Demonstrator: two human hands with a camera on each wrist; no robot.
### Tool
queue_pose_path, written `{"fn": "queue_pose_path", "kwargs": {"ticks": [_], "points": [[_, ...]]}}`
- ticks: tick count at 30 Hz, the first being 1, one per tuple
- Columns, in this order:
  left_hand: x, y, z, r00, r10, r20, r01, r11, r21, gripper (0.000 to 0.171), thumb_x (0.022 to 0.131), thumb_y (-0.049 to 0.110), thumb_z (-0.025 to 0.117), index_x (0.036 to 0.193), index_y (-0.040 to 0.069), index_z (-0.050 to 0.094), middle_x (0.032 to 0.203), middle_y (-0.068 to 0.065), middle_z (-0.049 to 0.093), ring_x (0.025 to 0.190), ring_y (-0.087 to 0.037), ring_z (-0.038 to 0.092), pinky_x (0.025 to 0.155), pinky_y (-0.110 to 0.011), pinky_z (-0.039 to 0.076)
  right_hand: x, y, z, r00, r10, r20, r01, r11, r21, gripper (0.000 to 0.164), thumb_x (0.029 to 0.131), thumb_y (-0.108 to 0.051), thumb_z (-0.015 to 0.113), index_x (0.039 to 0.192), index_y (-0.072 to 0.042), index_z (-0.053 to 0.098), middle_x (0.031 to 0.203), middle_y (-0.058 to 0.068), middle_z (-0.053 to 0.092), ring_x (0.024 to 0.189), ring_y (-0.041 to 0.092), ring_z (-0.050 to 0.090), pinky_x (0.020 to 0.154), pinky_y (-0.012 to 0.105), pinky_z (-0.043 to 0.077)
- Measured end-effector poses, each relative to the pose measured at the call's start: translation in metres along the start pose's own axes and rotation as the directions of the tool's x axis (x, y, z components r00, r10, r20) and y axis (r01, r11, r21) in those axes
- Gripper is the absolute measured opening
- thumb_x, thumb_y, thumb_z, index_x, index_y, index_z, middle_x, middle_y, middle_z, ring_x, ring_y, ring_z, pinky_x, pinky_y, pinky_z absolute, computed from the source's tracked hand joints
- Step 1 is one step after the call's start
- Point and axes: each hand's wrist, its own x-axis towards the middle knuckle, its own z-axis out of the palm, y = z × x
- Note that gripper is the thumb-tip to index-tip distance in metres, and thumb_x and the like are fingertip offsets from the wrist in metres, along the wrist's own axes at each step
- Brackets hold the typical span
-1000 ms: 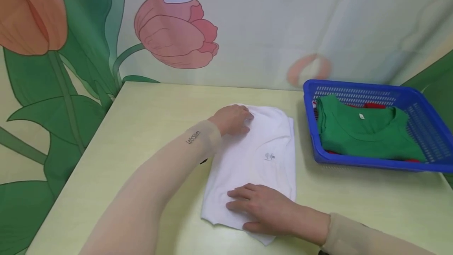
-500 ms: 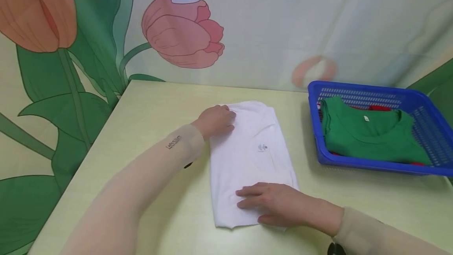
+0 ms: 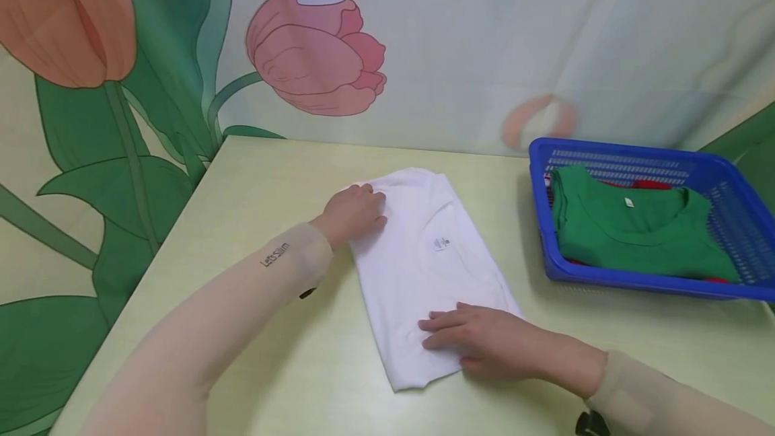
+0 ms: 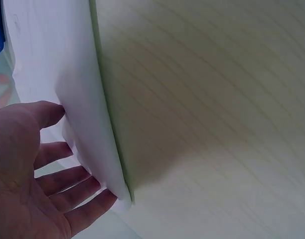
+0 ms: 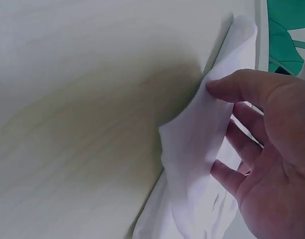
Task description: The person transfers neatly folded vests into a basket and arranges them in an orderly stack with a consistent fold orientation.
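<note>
A folded white T-shirt [image 3: 418,274] lies on the table, slanted, with a small grey print near its neckline. My left hand [image 3: 354,214] rests on its far left edge. In the left wrist view the fingertips [image 4: 87,209] touch the cloth, with the fingers spread and fairly straight. Toward the near right edge, my right hand [image 3: 493,342] lies on the shirt, fingers extended. The right wrist view shows the right hand [image 5: 267,144] with thumb and fingertips on the white cloth, nothing pinched between them.
At the right of the table [image 3: 266,180] stands a blue plastic basket [image 3: 654,281]. Inside it lies a folded green shirt [image 3: 642,241], with red cloth under it. A wall hanging [image 3: 448,52] with printed tulips rises behind the table.
The white T-shirt has turned counterclockwise, its far end going left and its near end right. My left hand has moved left and my right hand right along with it.
</note>
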Motion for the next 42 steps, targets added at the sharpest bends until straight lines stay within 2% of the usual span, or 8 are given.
{"fn": "queue_pose_path", "kwargs": {"ticks": [5,8,10,17,22,27,35,42], "points": [[0.000,0.000,-0.003,0.999,-0.004,-0.041,0.003,1.000,-0.030,0.038,0.108,0.031,0.061,0.132,0.002,0.067,0.130,-0.020,0.066,0.118,-0.037,0.065,0.099,-0.049,0.057,-0.002,-0.005,0.003,0.996,-0.011,-0.088,0.009,1.000,-0.021,0.051,0.091,-0.011,0.079,0.141,-0.015,0.070,0.153,0.005,0.062,0.141,0.026,0.058,0.115,0.049,0.049],[0.005,0.001,-0.008,0.997,0.032,-0.073,-0.037,0.997,-0.070,0.044,0.107,0.032,0.064,0.142,0.006,0.065,0.146,-0.019,0.061,0.132,-0.037,0.060,0.109,-0.049,0.053,0.002,-0.011,0.007,0.988,-0.029,-0.151,0.024,0.999,-0.031,0.052,0.095,-0.022,0.081,0.145,-0.016,0.066,0.153,0.006,0.061,0.139,0.026,0.058,0.113,0.045,0.051],[0.011,0.004,-0.012,0.995,0.065,-0.069,-0.072,0.993,-0.092,0.047,0.107,0.033,0.065,0.147,0.009,0.063,0.154,-0.018,0.056,0.140,-0.037,0.055,0.116,-0.049,0.047,0.008,-0.015,0.009,0.986,-0.043,-0.164,0.037,0.998,-0.044,0.052,0.098,-0.027,0.080,0.146,-0.016,0.065,0.154,0.005,0.060,0.140,0.025,0.058,0.113,0.044,0.051],[0.032,0.019,-0.020,0.990,0.130,0.053,-0.125,0.988,-0.086,0.053,0.109,0.037,0.060,0.158,0.018,0.054,0.169,-0.013,0.041,0.155,-0.035,0.039,0.124,-0.049,0.037,0.031,-0.030,0.022,0.991,-0.066,-0.115,0.056,0.994,-0.092,0.050,0.104,-0.042,0.071,0.147,-0.018,0.065,0.156,0.003,0.059,0.144,0.024,0.054,0.119,0.041,0.045],[0.035,0.023,-0.013,0.984,0.126,0.127,-0.109,0.985,-0.134,0.054,0.109,0.039,0.058,0.159,0.021,0.053,0.171,-0.010,0.038,0.158,-0.031,0.035,0.126,-0.048,0.035,0.038,-0.036,0.023,0.997,-0.047,-0.063,0.040,0.993,-0.107,0.047,0.106,-0.044,0.067,0.146,-0.020,0.067,0.156,0.002,0.058,0.145,0.023,0.053,0.120,0.040,0.044],[0.031,0.016,-0.007,0.982,0.091,0.167,-0.065,0.986,-0.156,0.058,0.110,0.045,0.054,0.163,0.022,0.048,0.171,-0.008,0.039,0.159,-0.030,0.034,0.128,-0.047,0.031,0.038,-0.036,0.020,0.998,-0.054,-0.028,0.050,0.991,-0.126,0.043,0.106,-0.043,0.066,0.143,-0.021,0.069,0.153,0.002,0.061,0.143,0.023,0.055,0.118,0.039,0.045],[0.020,0.002,-0.006,0.985,0.045,0.168,-0.023,0.991,-0.134,0.060,0.111,0.043,0.052,0.165,0.019,0.044,0.172,-0.014,0.036,0.158,-0.036,0.034,0.128,-0.049,0.031,0.025,-0.020,0.014,1.000,-0.019,-0.009,0.019,1.000,0.024,0.041,0.102,-0.036,0.072,0.141,-0.022,0.072,0.153,-0.003,0.062,0.145,0.021,0.054,0.122,0.048,0.041],[0.001,-0.002,-0.003,0.987,-0.003,0.161,0.025,0.991,-0.134,0.065,0.112,0.042,0.052,0.167,0.012,0.037,0.172,-0.021,0.031,0.159,-0.039,0.030,0.129,-0.050,0.028,0.012,-0.007,0.013,1.000,0.001,-0.004,-0.001,0.998,0.064,0.051,0.101,-0.028,0.074,0.150,-0.019,0.064,0.157,-0.002,0.058,0.150,0.019,0.050,0.124,0.055,0.037]]}}
